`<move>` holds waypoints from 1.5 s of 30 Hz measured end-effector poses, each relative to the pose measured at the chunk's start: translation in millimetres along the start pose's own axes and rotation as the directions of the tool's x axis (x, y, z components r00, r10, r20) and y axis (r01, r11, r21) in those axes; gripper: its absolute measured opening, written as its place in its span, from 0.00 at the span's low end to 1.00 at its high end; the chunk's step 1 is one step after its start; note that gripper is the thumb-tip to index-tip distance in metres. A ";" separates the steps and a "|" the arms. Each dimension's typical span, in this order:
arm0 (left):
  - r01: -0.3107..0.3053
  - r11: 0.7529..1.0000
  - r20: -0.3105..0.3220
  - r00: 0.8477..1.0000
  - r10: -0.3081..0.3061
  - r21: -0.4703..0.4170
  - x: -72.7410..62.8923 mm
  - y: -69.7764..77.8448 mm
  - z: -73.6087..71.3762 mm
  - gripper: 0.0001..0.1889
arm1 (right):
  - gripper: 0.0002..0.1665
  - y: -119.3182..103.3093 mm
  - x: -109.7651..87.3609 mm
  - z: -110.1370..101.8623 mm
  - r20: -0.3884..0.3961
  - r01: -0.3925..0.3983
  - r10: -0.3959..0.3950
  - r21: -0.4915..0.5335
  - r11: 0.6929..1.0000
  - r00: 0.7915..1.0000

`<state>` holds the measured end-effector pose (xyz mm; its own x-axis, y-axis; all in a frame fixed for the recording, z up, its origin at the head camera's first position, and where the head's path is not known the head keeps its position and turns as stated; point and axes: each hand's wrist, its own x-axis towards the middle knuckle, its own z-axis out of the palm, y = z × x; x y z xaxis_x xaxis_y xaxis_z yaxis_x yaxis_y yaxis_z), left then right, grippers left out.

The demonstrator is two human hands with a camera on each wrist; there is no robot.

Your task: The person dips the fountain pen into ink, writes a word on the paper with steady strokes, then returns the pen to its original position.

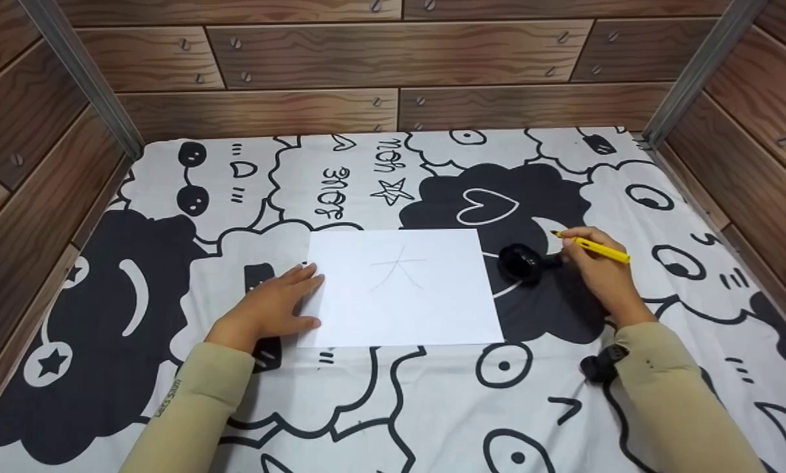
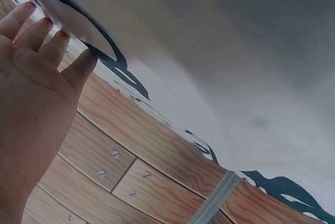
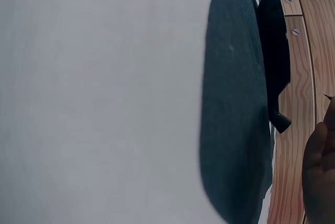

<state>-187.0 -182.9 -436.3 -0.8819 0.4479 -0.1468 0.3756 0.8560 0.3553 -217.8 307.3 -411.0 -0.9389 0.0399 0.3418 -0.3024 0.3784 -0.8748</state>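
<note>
A white sheet of paper (image 1: 445, 309) lies on the patterned cloth, with thin grey strokes (image 1: 398, 263) drawn near its middle. On its left edge rests my left hand (image 1: 268, 305), fingers fairly straight and spread; the left wrist view shows this hand (image 2: 36, 88) from the palm side. My right hand (image 1: 600, 269) pinches a yellow pen (image 1: 603, 249) off the paper's right side, its dark tip pointing left. Just left of that hand sits a glossy black rounded object (image 1: 519, 263) with a short neck. Only part of the right hand (image 3: 320, 166) shows in the right wrist view.
The black-and-white cloth (image 1: 353, 401) covers the table. Wood-print panels (image 1: 393, 56) close in the back and sides, with metal posts (image 1: 84, 72) at the corners. A black strapped device (image 1: 603, 364) is at the right wrist.
</note>
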 end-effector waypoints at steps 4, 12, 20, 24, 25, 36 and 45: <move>-0.002 1.000 0.000 1.000 0.002 -0.002 0.6 -0.6 0.9 0.39 | 0.15 13.0 1.6 -4.5 0.036 0.016 -0.019 0.068 0.998 0.999; -0.013 1.000 -0.015 1.000 0.013 0.007 -0.8 -0.5 0.9 0.39 | 0.23 36.3 1.9 -18.3 0.190 -0.106 0.044 0.330 0.938 0.981; -0.018 1.000 -0.018 1.000 0.018 0.008 -0.7 -0.8 1.8 0.38 | 0.23 33.8 1.9 -23.4 0.228 -0.192 0.086 0.502 0.843 0.970; -0.015 1.000 -0.013 1.000 0.015 0.004 -0.8 -0.9 1.7 0.38 | 0.25 34.4 0.7 -26.1 0.253 -0.196 0.082 0.468 0.862 0.964; -0.014 1.000 -0.013 1.000 0.014 0.004 -0.8 -0.8 1.7 0.38 | 0.26 34.9 0.3 -26.8 0.260 -0.195 0.080 0.455 0.869 0.962; -0.013 1.000 -0.012 1.000 0.013 0.008 -0.9 -0.9 0.8 0.39 | 0.24 40.5 -1.7 -32.6 0.322 -0.197 0.099 0.286 0.938 0.941; -0.008 1.000 -0.010 1.000 0.008 -0.009 -0.4 0.2 0.2 0.38 | 0.20 45.6 -2.4 -33.1 0.362 -0.192 0.126 0.152 0.970 0.924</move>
<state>-186.5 -182.8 -436.3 -0.8817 0.4523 -0.1341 0.3803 0.8497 0.3653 -223.9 355.0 -440.3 -0.9649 -0.2498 0.0813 -0.1380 0.2185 -0.9660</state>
